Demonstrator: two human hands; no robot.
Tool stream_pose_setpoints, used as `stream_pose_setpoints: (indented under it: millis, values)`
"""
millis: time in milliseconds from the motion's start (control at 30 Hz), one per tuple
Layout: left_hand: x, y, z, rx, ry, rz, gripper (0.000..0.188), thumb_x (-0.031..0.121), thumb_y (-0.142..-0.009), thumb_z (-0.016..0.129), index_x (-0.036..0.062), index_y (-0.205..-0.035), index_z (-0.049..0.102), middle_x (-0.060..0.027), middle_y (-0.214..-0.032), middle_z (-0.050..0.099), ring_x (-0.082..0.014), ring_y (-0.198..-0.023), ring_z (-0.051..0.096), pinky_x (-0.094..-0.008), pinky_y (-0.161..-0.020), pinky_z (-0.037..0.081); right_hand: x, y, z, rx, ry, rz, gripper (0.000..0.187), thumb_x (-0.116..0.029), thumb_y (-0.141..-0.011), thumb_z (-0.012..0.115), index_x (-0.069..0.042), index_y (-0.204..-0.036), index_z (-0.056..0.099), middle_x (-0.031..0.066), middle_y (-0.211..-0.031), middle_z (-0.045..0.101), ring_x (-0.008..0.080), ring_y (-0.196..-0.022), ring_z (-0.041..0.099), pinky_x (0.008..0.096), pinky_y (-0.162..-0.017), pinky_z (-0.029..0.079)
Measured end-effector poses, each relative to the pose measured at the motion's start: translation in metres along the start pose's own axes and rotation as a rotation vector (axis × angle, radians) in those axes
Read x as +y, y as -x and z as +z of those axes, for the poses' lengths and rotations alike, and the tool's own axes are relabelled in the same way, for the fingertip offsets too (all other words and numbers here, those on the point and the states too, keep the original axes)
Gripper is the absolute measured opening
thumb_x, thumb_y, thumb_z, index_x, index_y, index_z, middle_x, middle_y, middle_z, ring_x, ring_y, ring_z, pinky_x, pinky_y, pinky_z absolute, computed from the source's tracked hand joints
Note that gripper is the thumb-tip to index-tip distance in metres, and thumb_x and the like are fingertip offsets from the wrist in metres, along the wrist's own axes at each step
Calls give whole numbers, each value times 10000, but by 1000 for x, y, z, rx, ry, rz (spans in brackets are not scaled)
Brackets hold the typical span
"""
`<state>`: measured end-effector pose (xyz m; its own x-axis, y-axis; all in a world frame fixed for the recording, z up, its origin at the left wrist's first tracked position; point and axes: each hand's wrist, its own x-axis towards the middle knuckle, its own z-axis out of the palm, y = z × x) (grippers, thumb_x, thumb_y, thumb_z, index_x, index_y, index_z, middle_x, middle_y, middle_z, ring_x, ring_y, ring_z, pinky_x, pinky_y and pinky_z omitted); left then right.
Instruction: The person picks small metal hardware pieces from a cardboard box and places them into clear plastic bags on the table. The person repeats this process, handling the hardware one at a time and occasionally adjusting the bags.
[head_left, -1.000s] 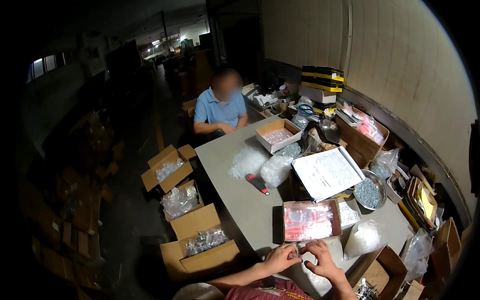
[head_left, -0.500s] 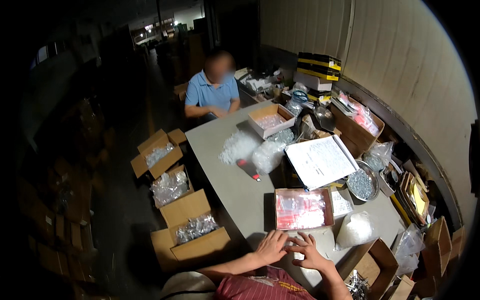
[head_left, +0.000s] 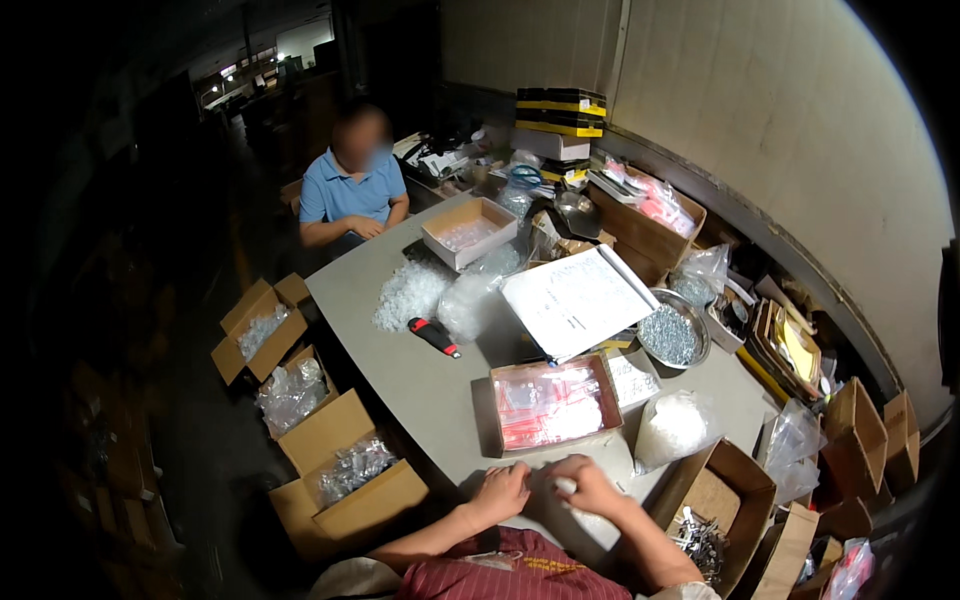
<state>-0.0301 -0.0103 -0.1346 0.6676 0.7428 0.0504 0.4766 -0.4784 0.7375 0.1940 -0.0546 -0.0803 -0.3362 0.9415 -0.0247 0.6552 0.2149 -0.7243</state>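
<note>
At the near edge of the table [head_left: 395, 368], my left hand [head_left: 502, 490] has its fingers curled in. Whatever they hold, if anything, is hidden. My right hand [head_left: 586, 486], a little blurred, is closed beside it, with a small pale spot at its thumb and forefinger that I cannot identify. A gap separates the two hands. Just beyond them stands an open cardboard box [head_left: 607, 385] of flat clear plastic bags [head_left: 555, 405] with red markings. A whitish surface [head_left: 600, 465] lies by my right hand.
A red-and-black utility knife [head_left: 434, 337] lies near a pile of small clear pieces [head_left: 410, 295]. A clipboard [head_left: 580, 300], a metal bowl of hardware [head_left: 672, 335] and a bulging plastic bag [head_left: 676, 428] are further right. Open cartons [head_left: 345, 440] stand at left; a person [head_left: 352, 190] sits opposite.
My hands, which were close together with fingers spread, have moved apart, and their fingers have curled closed. The whole view has shifted, so the table sits further left.
</note>
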Motion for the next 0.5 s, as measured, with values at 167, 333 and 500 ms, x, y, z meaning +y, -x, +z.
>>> stream_pose_setpoints:
  millis: [167, 333, 500]
  values:
    - [-13, 6, 3, 20, 7, -104, 487, 152, -828, 748, 59, -1236, 499, -161, -973, 679, -386, -967, 654, -500, -913, 437, 67, 31, -20, 53, 569, 672, 549, -233, -823, 714, 27, -1256, 498, 270, -1122, 599, 445, -1040, 643, 470, -887, 544]
    - [-11, 20, 6, 1, 36, -109, 475, 154, -835, 727, 64, -1256, 525, -128, -972, 676, -370, -1033, 616, -494, -923, 447, 104, 41, -19, -113, 406, 744, 523, -180, -778, 676, 44, -1212, 488, 303, -1042, 669, 451, -997, 674, 479, -877, 564]
    - [-9, 9, 18, -115, -33, -171, 413, 153, -878, 666, 71, -1258, 528, -181, -1019, 656, -422, -997, 607, -501, -894, 470, 135, 36, 4, -3, 532, 580, 174, -119, -684, 707, -13, -810, 651, 194, -727, 701, 350, -724, 718, 438, -687, 590]
